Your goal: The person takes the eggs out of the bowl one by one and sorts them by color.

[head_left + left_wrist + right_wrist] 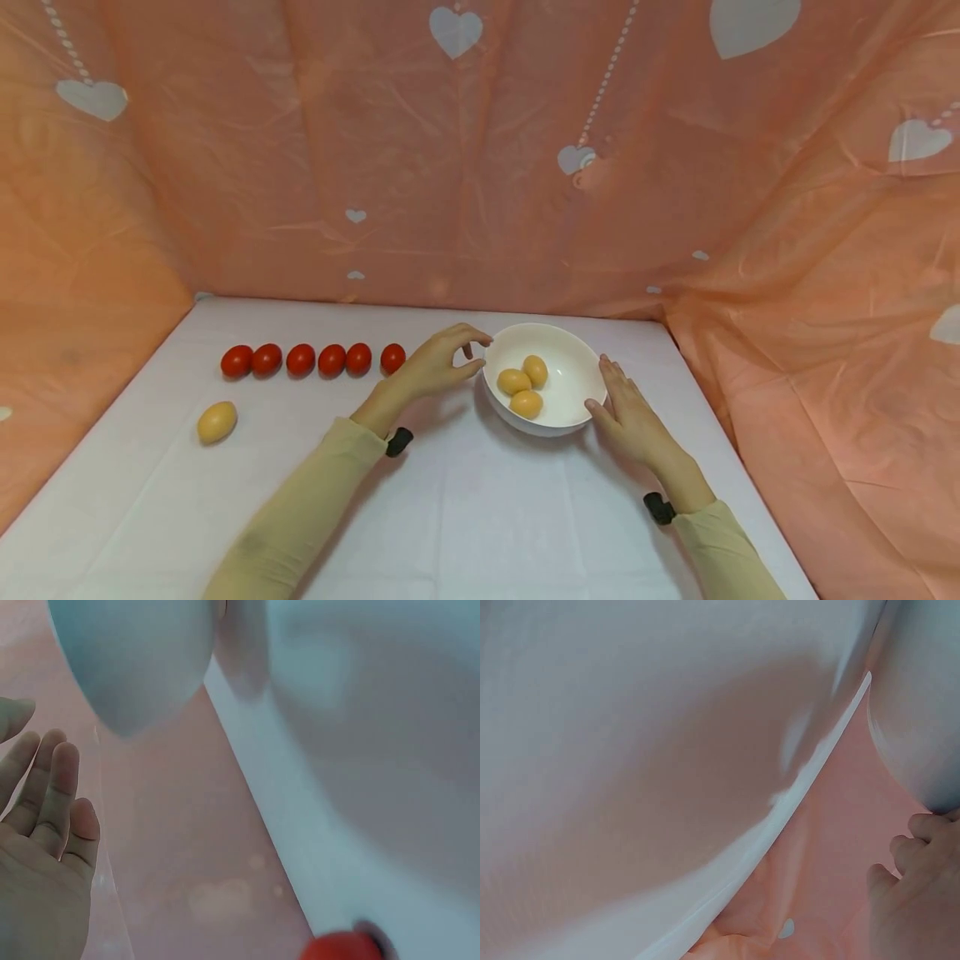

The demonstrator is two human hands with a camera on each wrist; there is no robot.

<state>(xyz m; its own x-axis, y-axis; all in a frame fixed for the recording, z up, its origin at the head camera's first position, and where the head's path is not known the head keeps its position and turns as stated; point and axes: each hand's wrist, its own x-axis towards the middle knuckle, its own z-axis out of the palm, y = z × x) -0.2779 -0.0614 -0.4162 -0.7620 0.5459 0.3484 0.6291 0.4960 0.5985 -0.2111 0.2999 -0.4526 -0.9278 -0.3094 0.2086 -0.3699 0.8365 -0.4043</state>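
A white bowl (570, 375) stands on the table, with three yellow egg-shaped fruits, perhaps small lemons (527, 405), inside it. At the bowl's left rim is my left hand (431, 364), thumb and fingers spread apart and loosely bent. The left wrist view shows that hand (49, 825) beside the bowl (142, 660), a gap between them, nothing held. My right hand (633, 417) lies along the bowl's right side, fingers fairly straight and touching the rim. In the right wrist view, the right hand's (919, 889) fingertips meet the bowl's outer wall (922, 712).
Left of the bowl runs a row of several red tomatoes (301, 360); the rightmost tomato (392, 358) is close to my left forearm. One more yellow fruit (217, 422) lies at the left. An orange cloth (450, 208) with hearts encloses the white table (480, 517) at back and sides.
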